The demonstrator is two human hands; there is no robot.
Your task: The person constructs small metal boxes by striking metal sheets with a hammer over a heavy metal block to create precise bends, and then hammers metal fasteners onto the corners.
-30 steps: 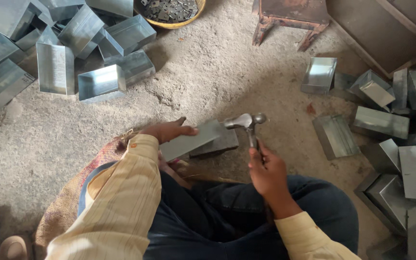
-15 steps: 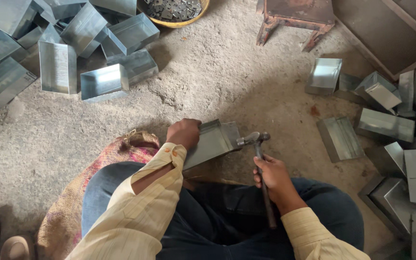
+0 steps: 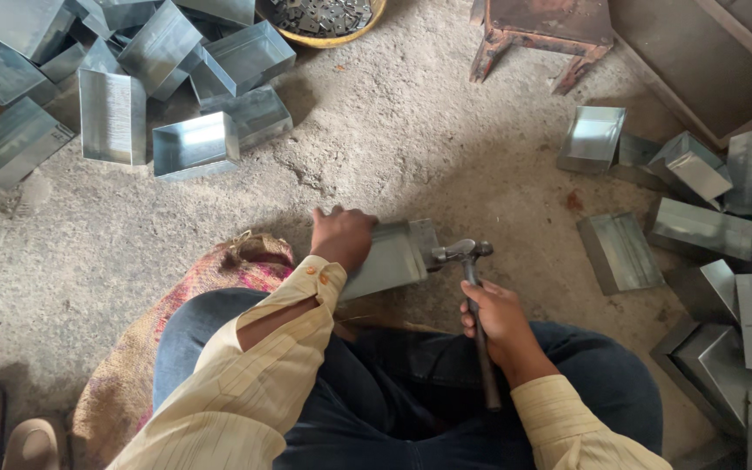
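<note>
- Left hand (image 3: 343, 237) is pressing down on the grey folded sheet-metal box (image 3: 391, 258), fingers wrapped over its left end.
- Right hand (image 3: 496, 315) is gripping the steel hammer (image 3: 472, 287), fist closed around the handle, head touching the box's right edge.

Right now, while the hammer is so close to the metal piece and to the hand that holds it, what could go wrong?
1. The hammer head sits at the edge of the sheet-metal piece, near the left hand that presses it down. A glancing blow might reach those fingers.
2. Both hands are bare, and the piece's thin edges could cut.
3. The right hand grips the handle mid-length, so control of the head may be weaker.
</note>
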